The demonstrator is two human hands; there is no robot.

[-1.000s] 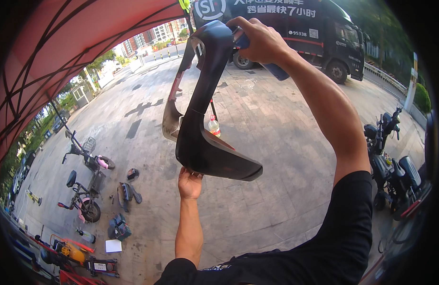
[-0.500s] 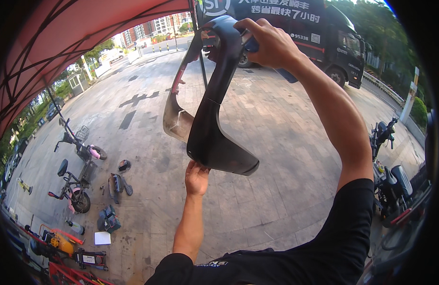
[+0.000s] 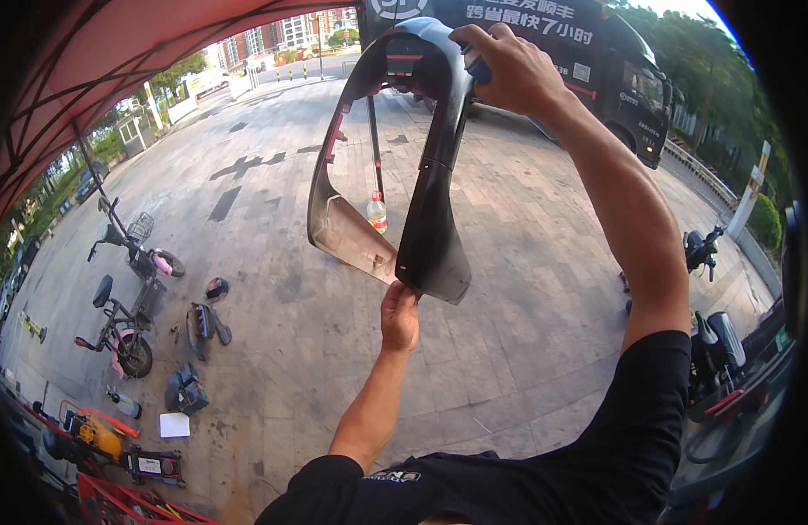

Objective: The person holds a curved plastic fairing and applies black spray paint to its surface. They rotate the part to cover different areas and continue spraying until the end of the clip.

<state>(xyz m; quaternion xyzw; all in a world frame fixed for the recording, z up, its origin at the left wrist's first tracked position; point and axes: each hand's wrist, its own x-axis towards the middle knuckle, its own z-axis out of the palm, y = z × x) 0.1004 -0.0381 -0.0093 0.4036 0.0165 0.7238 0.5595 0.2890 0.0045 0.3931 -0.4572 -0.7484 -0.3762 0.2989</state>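
Note:
A black U-shaped plastic panel (image 3: 430, 227), glossy outside with a paler, dirty inner face and a reddish strip, is raised upright in front of me. My left hand (image 3: 399, 311) grips its bottom corner from below. My right hand (image 3: 513, 70) is closed on a dark blue can-like object (image 3: 476, 66) at the top right of the panel, mostly hidden behind my fingers. Whether those fingers also touch the panel I cannot tell.
A pink e-bike (image 3: 132, 354), tool bag (image 3: 187, 389), loose parts (image 3: 200, 328), white sheet (image 3: 174, 425) and yellow-and-red equipment (image 3: 97, 437) lie left on the paving (image 3: 509, 367). Bottle (image 3: 376, 212) behind panel; truck (image 3: 631, 96) beyond; scooters (image 3: 719, 341) right; red canopy (image 3: 97, 35) upper left.
The panel has turned, showing more of its inside and opening, and shifted right and up. My left hand moved right and up with it; my right hand moved slightly right and up.

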